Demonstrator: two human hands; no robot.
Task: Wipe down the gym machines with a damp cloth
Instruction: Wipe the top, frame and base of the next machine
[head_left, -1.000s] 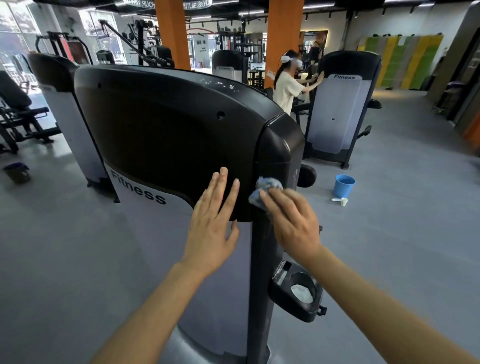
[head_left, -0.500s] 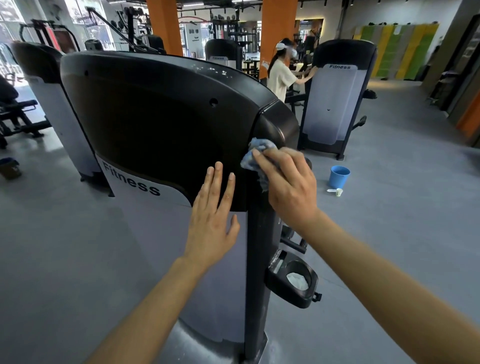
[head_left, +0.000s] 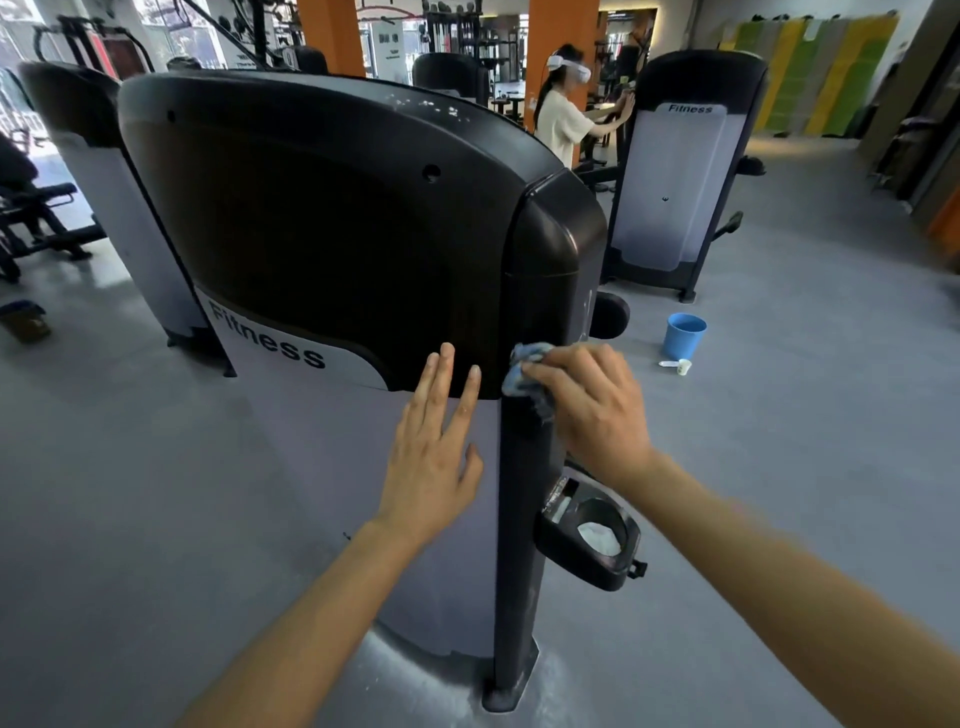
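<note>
A tall gym machine (head_left: 322, 228) with a black upper shroud and a grey "Fitness" panel stands right in front of me. My right hand (head_left: 587, 410) presses a crumpled blue cloth (head_left: 522, 369) against the machine's black side post, just below the rounded corner of the shroud. Most of the cloth is hidden under my fingers. My left hand (head_left: 434, 452) lies flat with straight fingers on the grey panel, fingertips reaching the black shroud's lower edge.
A black cup holder (head_left: 592, 535) with white paper inside juts from the post below my right hand. A blue bucket (head_left: 684, 335) and a small white bottle (head_left: 678, 365) sit on the grey floor to the right. Another person (head_left: 563, 117) stands at a second machine (head_left: 680, 176) behind.
My right hand slid the cloth up the post's corner half a second ago, and has now brought it back down to beside my left fingertips. My left hand stayed flat on the panel.
</note>
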